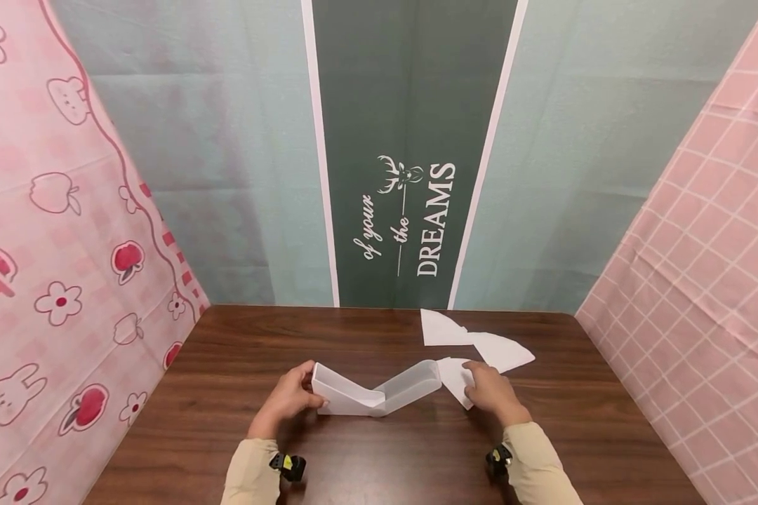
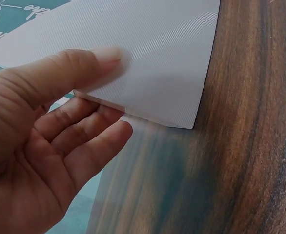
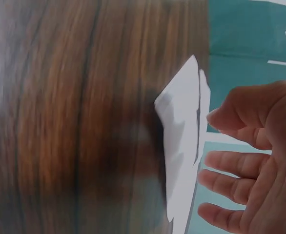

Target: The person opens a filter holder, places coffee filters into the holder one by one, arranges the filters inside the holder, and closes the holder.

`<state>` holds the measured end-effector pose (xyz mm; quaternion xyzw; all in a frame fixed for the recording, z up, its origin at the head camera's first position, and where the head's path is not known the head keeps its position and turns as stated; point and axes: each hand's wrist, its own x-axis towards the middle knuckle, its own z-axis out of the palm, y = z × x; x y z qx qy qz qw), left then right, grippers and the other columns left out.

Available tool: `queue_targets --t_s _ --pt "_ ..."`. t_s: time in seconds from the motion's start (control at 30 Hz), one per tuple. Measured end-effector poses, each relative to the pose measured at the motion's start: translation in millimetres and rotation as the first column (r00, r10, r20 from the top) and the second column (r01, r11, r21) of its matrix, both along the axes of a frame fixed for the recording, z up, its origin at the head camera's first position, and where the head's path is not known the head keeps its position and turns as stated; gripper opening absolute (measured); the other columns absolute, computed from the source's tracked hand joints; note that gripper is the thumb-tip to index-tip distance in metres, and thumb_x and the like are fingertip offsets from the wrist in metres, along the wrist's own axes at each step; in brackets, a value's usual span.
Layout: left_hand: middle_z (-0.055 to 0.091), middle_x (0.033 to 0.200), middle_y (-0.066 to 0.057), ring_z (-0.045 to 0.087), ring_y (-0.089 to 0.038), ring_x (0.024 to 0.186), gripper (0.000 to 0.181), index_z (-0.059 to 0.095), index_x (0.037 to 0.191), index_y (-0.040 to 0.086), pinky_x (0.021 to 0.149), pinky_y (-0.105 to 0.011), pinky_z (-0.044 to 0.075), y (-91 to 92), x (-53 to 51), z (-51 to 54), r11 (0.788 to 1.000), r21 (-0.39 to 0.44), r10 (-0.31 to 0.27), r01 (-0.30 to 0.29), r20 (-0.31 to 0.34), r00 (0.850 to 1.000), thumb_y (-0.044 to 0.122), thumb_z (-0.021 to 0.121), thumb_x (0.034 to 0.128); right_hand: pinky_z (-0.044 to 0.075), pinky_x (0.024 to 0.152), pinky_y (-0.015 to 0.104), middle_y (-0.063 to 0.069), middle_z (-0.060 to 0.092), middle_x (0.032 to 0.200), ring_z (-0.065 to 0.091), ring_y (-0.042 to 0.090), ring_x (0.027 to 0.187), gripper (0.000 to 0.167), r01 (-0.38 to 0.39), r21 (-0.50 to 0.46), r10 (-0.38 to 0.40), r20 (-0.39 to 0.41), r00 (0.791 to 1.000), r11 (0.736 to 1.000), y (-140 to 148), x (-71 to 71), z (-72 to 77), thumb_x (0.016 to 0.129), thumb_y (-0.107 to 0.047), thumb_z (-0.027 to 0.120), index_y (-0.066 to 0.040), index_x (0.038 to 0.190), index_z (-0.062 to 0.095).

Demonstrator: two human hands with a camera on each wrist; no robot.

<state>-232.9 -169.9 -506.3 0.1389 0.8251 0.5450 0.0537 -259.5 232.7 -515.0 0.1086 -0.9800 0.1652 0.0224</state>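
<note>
Beige sleeves (image 1: 542,466) lie nearest. Left hand (image 1: 288,394) pinches the left end of the opened plastic case (image 1: 347,402), mid-scene on the table (image 1: 379,470); right hand (image 1: 495,394) loose, unclenched, at a white sheet's (image 1: 455,379) right edge. Case likely light, stiffish, slick — hold by end walls; sheet probably soft.
</note>
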Motion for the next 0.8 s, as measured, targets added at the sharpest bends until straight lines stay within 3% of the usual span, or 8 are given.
queue_targets --t_s 0.27,0.5,0.8 --pt "0.065 0.087 -0.009 0.06 -0.02 0.075 0.044 0.055 0.097 0.002 0.062 -0.031 0.048 1.6 -1.8 2.8 0.999 0.03 -0.033 0.033 0.011 0.999 -0.014 0.075 0.0608 0.044 0.074 0.056 0.026 0.056 0.112 0.055 0.043 0.097 0.046 0.039 0.041 -0.04 0.025 0.999 0.998 12 -8.8 -0.1 0.072 -0.006 0.063 0.005 0.117 0.057" --pt "0.065 0.085 -0.008 0.06 -0.019 0.074 0.043 0.055 0.095 0.002 0.061 -0.031 0.048 3.0 -1.4 2.2 0.999 0.039 -0.018 0.018 -0.008 1.0 -0.012 0.075 0.0595 0.042 0.076 0.058 0.03 0.052 0.115 0.051 0.046 0.1 0.052 0.074 0.041 -0.077 0.072 0.994 0.996 19 -15.2 -1.9 0.072 -0.01 0.063 0.006 0.12 0.053" --pt "0.063 0.08 -0.004 0.058 -0.016 0.069 0.041 0.056 0.093 0.004 0.06 -0.029 0.047 3.9 0.0 -4.0 1.0 -0.013 0.022 -0.022 -0.028 0.999 -0.008 0.076 0.0589 0.042 0.072 0.058 0.027 0.055 0.104 0.053 0.044 0.092 0.053 0.092 0.079 -0.101 0.113 0.988 0.993 22 -14.6 -7.7 0.07 -0.015 0.067 0.008 0.116 0.054"
